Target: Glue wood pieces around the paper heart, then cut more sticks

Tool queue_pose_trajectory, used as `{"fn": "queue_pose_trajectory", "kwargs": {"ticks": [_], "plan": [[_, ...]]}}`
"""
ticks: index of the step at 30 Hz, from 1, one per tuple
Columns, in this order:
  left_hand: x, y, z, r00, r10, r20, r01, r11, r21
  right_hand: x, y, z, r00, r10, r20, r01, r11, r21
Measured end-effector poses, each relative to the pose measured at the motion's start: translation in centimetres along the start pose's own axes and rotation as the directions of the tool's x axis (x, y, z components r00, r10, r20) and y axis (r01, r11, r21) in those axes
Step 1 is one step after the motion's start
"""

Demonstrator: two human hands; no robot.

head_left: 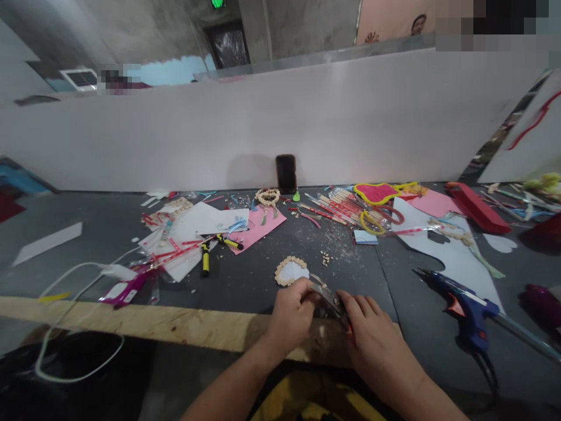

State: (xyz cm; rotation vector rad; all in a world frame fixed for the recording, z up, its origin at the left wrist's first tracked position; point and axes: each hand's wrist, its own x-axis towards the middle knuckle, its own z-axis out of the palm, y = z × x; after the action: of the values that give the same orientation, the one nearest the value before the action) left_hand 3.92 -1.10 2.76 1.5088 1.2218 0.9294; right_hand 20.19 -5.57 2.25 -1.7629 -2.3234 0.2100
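Note:
My right hand is wrapped around a grey metal tool with a red handle, which looks like pliers; the handle is mostly hidden under my fingers. My left hand is closed in a pinch at the tool's front end, and whatever lies between the fingertips is too small to make out. Just beyond my left fingers lies a white disc edged with a ring of pale beads. A few loose beads are scattered to the right of it on the dark tabletop.
A blue glue gun rests at the right, its cord hanging over the front edge. Yellow-handled pliers, white paper and pink card lie left of centre. Red-and-white sticks spread behind. A phone leans against the white partition.

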Motion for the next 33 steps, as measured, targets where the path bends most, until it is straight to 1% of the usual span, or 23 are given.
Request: {"fn": "queue_pose_trajectory", "kwargs": {"ticks": [2,3,5,7,8,10,13,14,15,16,18,19,20,21,22,23,24,25,27,28,29,31,33], "plan": [[0.2,0.1,-0.2,0.991,-0.073,0.109,0.092,0.980,-0.176,-0.2,0.0,0.0,1.000,-0.020,-0.006,0.020,1.000,0.000],[0.3,0.1,-0.4,0.978,-0.115,0.176,0.158,0.954,-0.255,-0.3,0.1,0.0,0.999,-0.035,-0.008,0.035,0.999,0.002],[0.6,0.1,-0.8,0.929,-0.184,0.321,0.299,0.883,-0.361,-0.4,0.1,0.0,0.998,-0.066,-0.018,0.067,0.998,0.013],[0.7,-0.1,-1.3,0.869,-0.220,0.444,0.415,0.813,-0.409,-0.6,0.1,0.0,0.995,-0.093,-0.036,0.094,0.995,0.027],[0.8,-0.2,-1.5,0.845,-0.226,0.484,0.452,0.786,-0.422,-0.6,0.2,0.0,0.994,-0.103,-0.042,0.105,0.994,0.034],[0.9,-0.5,-1.7,0.818,-0.230,0.527,0.490,0.758,-0.430,-0.7,0.2,-0.1,0.992,-0.116,-0.044,0.118,0.992,0.041],[1.1,-0.9,-1.5,0.821,-0.227,0.523,0.480,0.771,-0.419,-0.6,0.1,-0.1,0.997,-0.076,0.011,0.076,0.997,0.033],[1.1,-1.0,-1.3,0.827,-0.226,0.514,0.468,0.783,-0.409,-0.5,0.1,-0.2,0.998,-0.057,0.041,0.055,0.998,0.029],[1.1,-1.1,-1.0,0.846,-0.223,0.485,0.440,0.805,-0.399,-0.3,0.1,-0.2,0.997,-0.036,0.070,0.034,0.999,0.023],[1.1,-1.1,-0.8,0.880,-0.212,0.426,0.387,0.840,-0.381,-0.2,0.0,-0.1,0.996,-0.015,0.092,0.014,1.000,0.013],[0.9,-1.0,-0.3,0.961,-0.146,0.235,0.212,0.933,-0.290,0.2,0.0,-0.1,0.994,0.016,0.106,-0.014,1.000,-0.015],[0.8,-0.9,-0.1,0.987,-0.091,0.132,0.119,0.968,-0.222,0.3,-0.1,0.0,0.994,0.028,0.102,-0.025,0.999,-0.031],[0.7,-0.8,0.0,0.998,-0.038,0.059,0.047,0.985,-0.164,0.4,-0.1,0.1,0.995,0.036,0.091,-0.032,0.998,-0.045],[0.6,-0.7,0.1,0.999,-0.010,0.031,0.014,0.990,-0.140,0.4,0.0,0.1,0.996,0.038,0.081,-0.033,0.998,-0.054],[0.6,-0.7,0.1,0.999,-0.017,0.048,0.025,0.987,-0.157,0.3,0.0,0.2,0.997,0.032,0.076,-0.028,0.998,-0.055],[0.6,-0.7,0.1,0.993,-0.056,0.107,0.078,0.974,-0.211,0.1,0.1,0.2,0.997,0.022,0.072,-0.018,0.999,-0.049],[0.6,-0.7,0.0,0.975,-0.110,0.192,0.162,0.946,-0.281,-0.1,0.1,0.2,0.997,0.010,0.071,-0.007,0.999,-0.038],[0.7,-0.7,-0.2,0.945,-0.162,0.286,0.259,0.902,-0.346,-0.3,0.2,0.2,0.998,-0.005,0.070,0.007,1.000,-0.023],[0.9,-0.7,-0.6,0.865,-0.222,0.451,0.427,0.798,-0.426,-0.7,0.3,0.0,0.997,-0.036,0.063,0.035,0.999,0.009],[1.0,-0.7,-0.9,0.830,-0.228,0.509,0.479,0.759,-0.441,-0.9,0.4,0.0,0.997,-0.049,0.057,0.048,0.999,0.020],[1.1,-0.8,-1.1,0.804,-0.227,0.549,0.512,0.735,-0.446,-1.0,0.4,-0.1,0.997,-0.061,0.053,0.059,0.998,0.027],[1.2,-0.9,-1.4,0.774,-0.223,0.593,0.539,0.723,-0.432,-1.0,0.4,-0.2,0.996,-0.070,0.048,0.069,0.997,0.032],[1.4,-1.0,-1.5,0.766,-0.219,0.605,0.537,0.736,-0.413,-0.9,0.4,-0.2,0.996,-0.056,0.062,0.054,0.998,0.026]]}}
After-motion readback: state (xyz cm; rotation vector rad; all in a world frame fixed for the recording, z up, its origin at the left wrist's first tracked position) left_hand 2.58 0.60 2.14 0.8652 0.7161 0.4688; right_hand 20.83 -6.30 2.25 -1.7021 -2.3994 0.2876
